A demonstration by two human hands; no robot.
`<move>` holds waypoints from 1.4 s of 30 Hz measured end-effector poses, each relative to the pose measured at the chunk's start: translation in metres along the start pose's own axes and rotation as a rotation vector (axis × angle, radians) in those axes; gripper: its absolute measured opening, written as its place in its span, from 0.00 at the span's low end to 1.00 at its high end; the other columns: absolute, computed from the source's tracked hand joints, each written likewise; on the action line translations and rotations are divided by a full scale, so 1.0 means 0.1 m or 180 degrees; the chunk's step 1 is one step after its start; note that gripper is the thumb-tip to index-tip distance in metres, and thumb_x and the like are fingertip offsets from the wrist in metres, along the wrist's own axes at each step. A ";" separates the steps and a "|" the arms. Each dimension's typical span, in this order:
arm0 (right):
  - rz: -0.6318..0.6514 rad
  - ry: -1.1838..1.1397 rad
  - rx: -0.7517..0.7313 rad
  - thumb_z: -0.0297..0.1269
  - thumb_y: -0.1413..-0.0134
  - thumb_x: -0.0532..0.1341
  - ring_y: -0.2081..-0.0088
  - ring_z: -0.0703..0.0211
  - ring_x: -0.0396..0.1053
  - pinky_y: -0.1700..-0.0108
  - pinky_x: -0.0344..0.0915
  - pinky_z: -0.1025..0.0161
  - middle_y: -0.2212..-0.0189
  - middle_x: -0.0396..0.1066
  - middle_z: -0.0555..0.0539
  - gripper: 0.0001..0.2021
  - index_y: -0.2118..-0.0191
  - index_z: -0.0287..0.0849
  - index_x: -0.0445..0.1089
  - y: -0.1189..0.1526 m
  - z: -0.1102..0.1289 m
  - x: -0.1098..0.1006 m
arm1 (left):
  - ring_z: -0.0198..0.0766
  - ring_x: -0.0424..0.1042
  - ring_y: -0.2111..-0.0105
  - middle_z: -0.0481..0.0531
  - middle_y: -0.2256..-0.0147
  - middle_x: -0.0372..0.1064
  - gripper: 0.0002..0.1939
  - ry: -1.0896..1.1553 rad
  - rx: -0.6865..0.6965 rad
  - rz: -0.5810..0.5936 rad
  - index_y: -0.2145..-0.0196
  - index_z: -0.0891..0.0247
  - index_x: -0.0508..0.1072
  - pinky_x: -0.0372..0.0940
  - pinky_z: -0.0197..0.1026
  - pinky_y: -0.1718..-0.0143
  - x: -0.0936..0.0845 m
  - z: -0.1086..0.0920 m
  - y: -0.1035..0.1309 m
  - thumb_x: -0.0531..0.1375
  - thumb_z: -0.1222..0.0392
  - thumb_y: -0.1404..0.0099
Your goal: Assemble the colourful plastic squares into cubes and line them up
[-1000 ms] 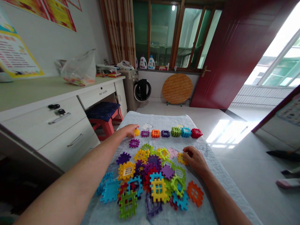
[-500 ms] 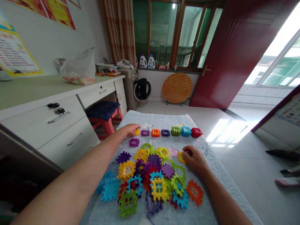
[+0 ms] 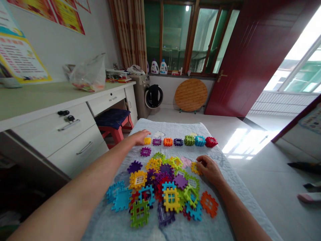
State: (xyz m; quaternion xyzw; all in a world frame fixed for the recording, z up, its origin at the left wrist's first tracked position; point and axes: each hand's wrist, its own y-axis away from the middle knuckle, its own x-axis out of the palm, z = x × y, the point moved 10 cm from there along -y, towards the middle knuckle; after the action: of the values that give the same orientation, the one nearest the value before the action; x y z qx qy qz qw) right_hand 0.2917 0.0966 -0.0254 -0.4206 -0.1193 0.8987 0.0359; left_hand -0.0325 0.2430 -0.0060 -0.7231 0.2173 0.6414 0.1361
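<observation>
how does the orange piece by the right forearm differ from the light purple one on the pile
The orange piece has window-like openings; the light purple piece looks solid-faced. The orange piece lies at the right edge of the pile, while the light purple piece rests on top. Both have toothed edges.

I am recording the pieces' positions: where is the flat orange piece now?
In the head view, the flat orange piece lies at the right edge of the pile, beside a blue piece and below the right hand.
</observation>
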 end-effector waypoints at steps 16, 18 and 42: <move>0.0011 0.0014 -0.0073 0.39 0.52 0.54 0.74 0.62 0.62 0.70 0.58 0.64 0.74 0.67 0.49 0.11 0.67 0.40 0.69 0.00 0.03 0.00 | 0.45 0.70 0.59 0.53 0.62 0.71 0.20 -0.0185 0.0211 -0.0023 0.61 0.61 0.75 0.62 0.40 0.56 0.12 -0.39 0.56 0.62 0.58 0.55; 0.0012 0.0006 -0.0070 0.39 0.52 0.54 0.75 0.62 0.62 0.70 0.58 0.64 0.74 0.67 0.49 0.11 0.67 0.40 0.69 0.00 0.04 0.00 | 0.46 0.69 0.57 0.55 0.60 0.70 0.22 -0.0234 0.0206 -0.0138 0.58 0.62 0.74 0.61 0.41 0.53 0.05 -0.40 0.49 0.62 0.59 0.55; -0.0009 -0.0072 -0.0075 0.37 0.53 0.54 0.74 0.62 0.62 0.70 0.58 0.64 0.73 0.67 0.49 0.10 0.66 0.41 0.70 0.01 0.02 0.00 | 0.49 0.68 0.54 0.52 0.57 0.72 0.24 -0.0329 -0.0159 -0.0011 0.58 0.58 0.74 0.60 0.44 0.51 0.13 -0.40 -0.33 0.62 0.59 0.56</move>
State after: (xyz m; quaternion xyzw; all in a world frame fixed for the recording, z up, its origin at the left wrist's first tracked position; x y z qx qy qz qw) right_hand 0.2896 0.0956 -0.0243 -0.4107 -0.1309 0.9018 0.0309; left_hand 0.0193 0.2512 -0.0164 -0.6925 0.1927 0.6829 0.1301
